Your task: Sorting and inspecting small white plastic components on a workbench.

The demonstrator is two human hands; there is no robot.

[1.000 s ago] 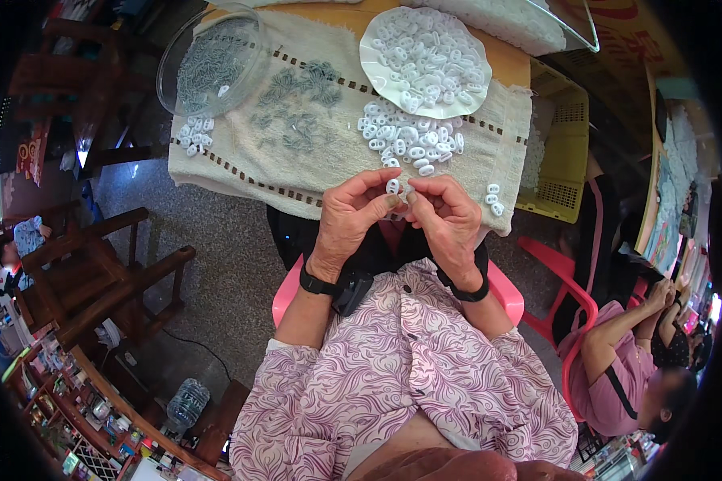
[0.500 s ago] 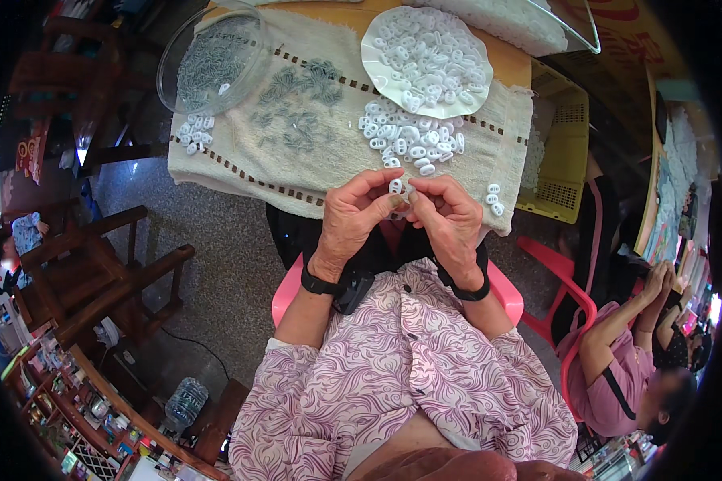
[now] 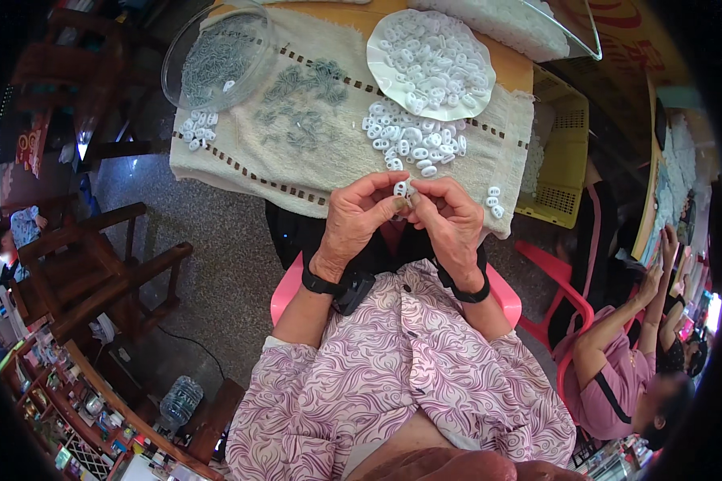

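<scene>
My left hand (image 3: pixel 354 218) pinches a small white oval plastic piece with two holes (image 3: pixel 401 189) between thumb and fingertips. From the other side, the thumb and forefinger of my right hand (image 3: pixel 451 223) close on the same piece. Both hands are at the near edge of a cream cloth (image 3: pixel 241 160). Beyond them lies a loose heap of like white pieces (image 3: pixel 417 144), beside a scalloped white plate (image 3: pixel 379 78) piled with more. Three white pieces (image 3: pixel 494 202) lie in a short row to the right of my right hand. My fingertips partly hide the held piece.
A clear round dish (image 3: pixel 167 76) of small grey parts stands at the far left, with several white pieces (image 3: pixel 198 130) near it. Loose grey parts (image 3: pixel 301 120) lie mid-cloth. A yellow crate (image 3: pixel 565 160) and a seated person in pink (image 3: pixel 610 377) are on the right; wooden chairs (image 3: pixel 104 272) stand left.
My hands keep their pinch on the white piece, its two-holed face now showing more. The view has shifted slightly. The person on the right has raised an arm farther forward.
</scene>
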